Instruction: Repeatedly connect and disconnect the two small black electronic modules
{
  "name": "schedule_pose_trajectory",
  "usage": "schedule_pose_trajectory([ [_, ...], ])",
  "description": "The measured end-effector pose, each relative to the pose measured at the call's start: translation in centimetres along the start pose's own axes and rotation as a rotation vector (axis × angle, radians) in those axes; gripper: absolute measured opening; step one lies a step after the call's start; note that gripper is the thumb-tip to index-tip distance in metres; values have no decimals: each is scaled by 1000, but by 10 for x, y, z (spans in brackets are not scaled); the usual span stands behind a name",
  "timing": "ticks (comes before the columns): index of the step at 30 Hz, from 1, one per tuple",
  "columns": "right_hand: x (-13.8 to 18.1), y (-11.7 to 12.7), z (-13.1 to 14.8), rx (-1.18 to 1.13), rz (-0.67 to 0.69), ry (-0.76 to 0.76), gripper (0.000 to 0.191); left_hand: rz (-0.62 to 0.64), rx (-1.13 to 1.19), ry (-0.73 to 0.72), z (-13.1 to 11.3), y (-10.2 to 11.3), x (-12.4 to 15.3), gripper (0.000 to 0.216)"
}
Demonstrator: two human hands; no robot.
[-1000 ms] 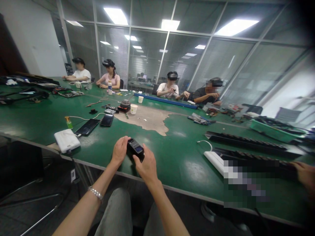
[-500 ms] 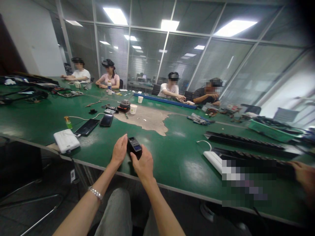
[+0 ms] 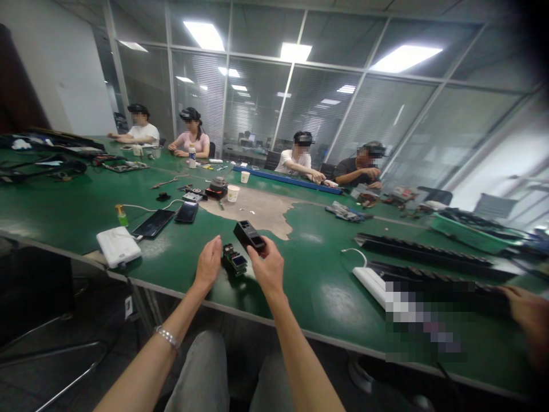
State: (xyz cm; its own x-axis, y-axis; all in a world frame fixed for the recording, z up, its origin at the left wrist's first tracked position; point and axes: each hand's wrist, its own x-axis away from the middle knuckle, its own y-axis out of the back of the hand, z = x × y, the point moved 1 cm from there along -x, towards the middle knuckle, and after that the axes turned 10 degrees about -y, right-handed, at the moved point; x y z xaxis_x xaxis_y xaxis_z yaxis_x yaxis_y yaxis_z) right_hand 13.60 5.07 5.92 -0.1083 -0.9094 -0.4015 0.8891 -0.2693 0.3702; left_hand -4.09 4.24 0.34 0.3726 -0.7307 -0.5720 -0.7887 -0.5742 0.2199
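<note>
The person's own forearms reach from the lap over the near edge of the green tabletop [image 3: 309, 280]. The left hand [image 3: 209, 264], with a bracelet at the wrist, closes on the left end of a small circuit module [image 3: 234, 259], which has a blue screen face and sits low over the tabletop just inside the near edge. The right hand [image 3: 269, 268] pinches a black cover [image 3: 249, 236] by its near end and holds it tilted above the module and clear of it. By this evidence the cover is parted from the module, so the separation is judged done. Neither piece is set down, and no further stripping of the module shows. Nothing stands between the two hands. To the left, near the edge, lie a white box [image 3: 118, 246] with a cable, two dark phones [image 3: 153, 223] and a small green bottle [image 3: 122, 216]. To the right are a white power strip [image 3: 369, 278], a blurred-out patch, and another person's hand [image 3: 525, 309] at the frame edge, all well apart from the work. Long black trays [image 3: 422, 250] run behind the strip. At mid-table there is a worn bare patch [image 3: 257, 209], a paper cup [image 3: 233, 193] and small loose tools. Along the far edge a blue strip [image 3: 287, 178] lies before four seated people wearing head-mounted gear, with glass partitions behind them.
</note>
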Motion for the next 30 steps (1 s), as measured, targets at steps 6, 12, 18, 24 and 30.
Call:
schedule_pose_trajectory([
  [6, -11, -2, -51, 114, 6, -57, 39, 21, -31, -11, 0, -1, 0, 53],
  [12, -12, -14, -66, 174, 2, -24, 45, 34, -56, -8, 0, -1, -1, 54],
  [18, -8, -15, -73, 264, -50, 22, 65, 29, -41, 0, -2, -1, 0, 54],
  [24, -7, -12, -71, 235, -9, 8, 49, 26, -49, -3, -1, 0, 0, 55],
  [30, -4, -1, -44, 3, -7, -118, 42, 19, -41, -12, 1, 0, -1, 54],
])
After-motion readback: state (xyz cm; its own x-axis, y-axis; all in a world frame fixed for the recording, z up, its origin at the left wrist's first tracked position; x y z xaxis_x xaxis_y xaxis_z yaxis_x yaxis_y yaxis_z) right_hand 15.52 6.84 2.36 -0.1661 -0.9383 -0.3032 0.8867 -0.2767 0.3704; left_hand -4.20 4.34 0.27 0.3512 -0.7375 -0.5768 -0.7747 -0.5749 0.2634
